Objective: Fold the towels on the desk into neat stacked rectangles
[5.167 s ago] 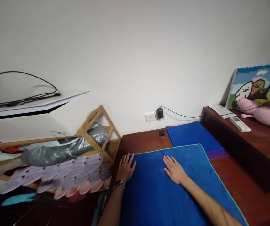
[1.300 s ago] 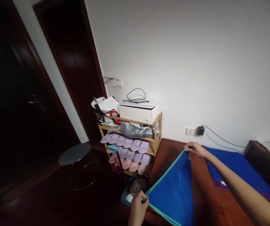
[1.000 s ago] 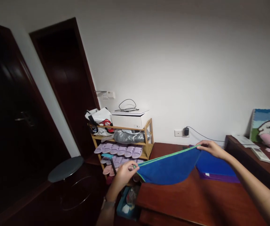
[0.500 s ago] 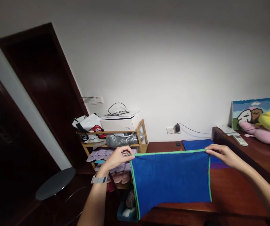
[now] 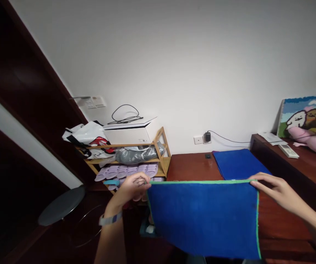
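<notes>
Below the grip, the cloth (image 5: pixel 204 218) is coloured deep blue and edged in bright green. Beyond the left grip, slippers (image 5: pixel 122 171) are tinted lilac; far beyond the right, a picture (image 5: pixel 297 119) is patterned with white and brown figures.

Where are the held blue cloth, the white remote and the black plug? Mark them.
Held blue cloth (image 5: pixel 206 218): head view, hanging face.
White remote (image 5: pixel 288 150): head view, casing's middle.
Black plug (image 5: pixel 207 136): head view, body.

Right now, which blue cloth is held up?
The green-edged cloth, pinched at its upper corners by the left hand and right hand; the other blue cloth lies on the brown table.
</notes>
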The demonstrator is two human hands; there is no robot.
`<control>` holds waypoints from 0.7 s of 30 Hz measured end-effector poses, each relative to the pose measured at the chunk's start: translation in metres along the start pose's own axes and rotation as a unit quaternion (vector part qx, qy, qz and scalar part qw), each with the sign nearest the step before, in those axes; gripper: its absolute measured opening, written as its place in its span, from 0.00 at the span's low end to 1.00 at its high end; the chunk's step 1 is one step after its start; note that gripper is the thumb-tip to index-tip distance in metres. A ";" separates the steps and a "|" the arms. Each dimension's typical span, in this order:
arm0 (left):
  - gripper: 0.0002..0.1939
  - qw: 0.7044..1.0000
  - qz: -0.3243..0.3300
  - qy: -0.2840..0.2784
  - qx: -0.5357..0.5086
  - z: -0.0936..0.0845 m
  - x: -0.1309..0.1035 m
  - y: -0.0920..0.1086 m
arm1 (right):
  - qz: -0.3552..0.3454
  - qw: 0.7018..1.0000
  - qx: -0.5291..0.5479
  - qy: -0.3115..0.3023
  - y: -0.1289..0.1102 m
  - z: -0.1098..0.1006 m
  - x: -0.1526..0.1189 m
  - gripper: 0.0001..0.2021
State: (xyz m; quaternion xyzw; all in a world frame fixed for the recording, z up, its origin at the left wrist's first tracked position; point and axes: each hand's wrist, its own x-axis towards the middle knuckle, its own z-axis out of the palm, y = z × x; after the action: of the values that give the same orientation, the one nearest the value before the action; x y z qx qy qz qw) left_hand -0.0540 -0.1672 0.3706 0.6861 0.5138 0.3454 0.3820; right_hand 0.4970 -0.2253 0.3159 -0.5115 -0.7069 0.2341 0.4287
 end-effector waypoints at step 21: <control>0.28 0.875 0.077 0.071 0.473 0.218 0.023 -0.284 | 0.168 0.926 -0.334 -0.050 0.184 0.320 -0.055 0.37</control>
State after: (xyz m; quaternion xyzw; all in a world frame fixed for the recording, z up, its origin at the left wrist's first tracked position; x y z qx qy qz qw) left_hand 0.0147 -0.1309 0.0202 0.7963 0.5867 0.1372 -0.0536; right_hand 0.3288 -0.1743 -0.0128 -0.7238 -0.6687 0.0777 0.1514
